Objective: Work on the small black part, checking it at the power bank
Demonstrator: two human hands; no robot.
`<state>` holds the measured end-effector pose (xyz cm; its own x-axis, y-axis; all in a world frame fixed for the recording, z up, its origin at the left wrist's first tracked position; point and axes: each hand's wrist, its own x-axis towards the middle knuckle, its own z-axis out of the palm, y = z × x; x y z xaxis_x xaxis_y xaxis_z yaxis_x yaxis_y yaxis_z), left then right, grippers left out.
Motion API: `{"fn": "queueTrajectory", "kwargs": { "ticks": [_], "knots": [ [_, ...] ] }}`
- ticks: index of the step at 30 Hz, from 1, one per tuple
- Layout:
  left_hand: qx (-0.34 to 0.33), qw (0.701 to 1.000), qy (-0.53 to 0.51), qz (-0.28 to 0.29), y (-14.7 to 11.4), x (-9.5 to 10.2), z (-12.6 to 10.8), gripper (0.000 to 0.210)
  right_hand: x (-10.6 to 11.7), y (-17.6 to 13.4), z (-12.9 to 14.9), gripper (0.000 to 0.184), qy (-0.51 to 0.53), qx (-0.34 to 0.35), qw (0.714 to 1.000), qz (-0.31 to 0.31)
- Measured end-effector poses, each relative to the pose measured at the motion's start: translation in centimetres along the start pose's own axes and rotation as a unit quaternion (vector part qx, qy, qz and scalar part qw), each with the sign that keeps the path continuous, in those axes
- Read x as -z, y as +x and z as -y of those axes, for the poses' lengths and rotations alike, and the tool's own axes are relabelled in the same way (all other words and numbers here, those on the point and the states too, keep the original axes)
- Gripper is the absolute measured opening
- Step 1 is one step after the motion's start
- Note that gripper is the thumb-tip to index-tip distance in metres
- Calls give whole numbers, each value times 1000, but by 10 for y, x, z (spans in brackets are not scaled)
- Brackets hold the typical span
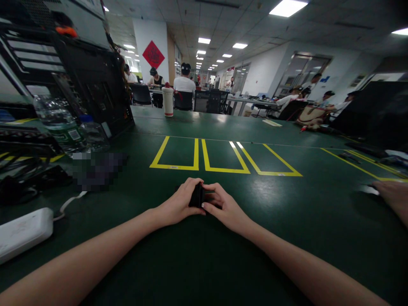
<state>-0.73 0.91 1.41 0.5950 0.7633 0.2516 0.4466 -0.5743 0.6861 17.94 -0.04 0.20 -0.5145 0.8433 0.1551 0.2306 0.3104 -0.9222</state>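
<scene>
A small black box-like object (196, 196) stands between my hands, low over the green table (204, 263). My left hand (178, 203) is wrapped round its left side, thumb below and fingers over the top. From the right, my right hand (225, 208) pinches its edge with curled fingers and thumb. Much of the object is covered by my fingers, so its exact kind does not show. Just beyond the hands, yellow tape outlines (227, 170) mark the tabletop.
On the left are a white power bank (25, 233) with a cable, water bottles (60, 123) and a black computer case (95, 89). A paper cup (168, 102) stands at the back. Another person's hand (393, 197) reaches in at the right edge.
</scene>
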Motion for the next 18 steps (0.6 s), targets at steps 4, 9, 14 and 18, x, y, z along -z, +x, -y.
{"fn": "queueTrajectory", "kwargs": {
  "ticks": [4, 9, 14, 18],
  "knots": [
    [-5, 1000, -12, 3, 0, 0, 1, 60, 0, -1, 1, 33, -12, 31, 999, 1],
    [-2, 1000, -8, -4, 0, 0, 1, 63, 0, 0, 0, 25, 8, 15, 1000, -5],
    [7, 1000, -8, 6, 0, 1, -2, 62, 0, 0, 2, 34, 5, -14, 1000, -9],
    [8, 1000, -6, 9, 0, 1, -2, 63, 1, 0, 3, 39, 9, -24, 1000, -5]
  ]
}}
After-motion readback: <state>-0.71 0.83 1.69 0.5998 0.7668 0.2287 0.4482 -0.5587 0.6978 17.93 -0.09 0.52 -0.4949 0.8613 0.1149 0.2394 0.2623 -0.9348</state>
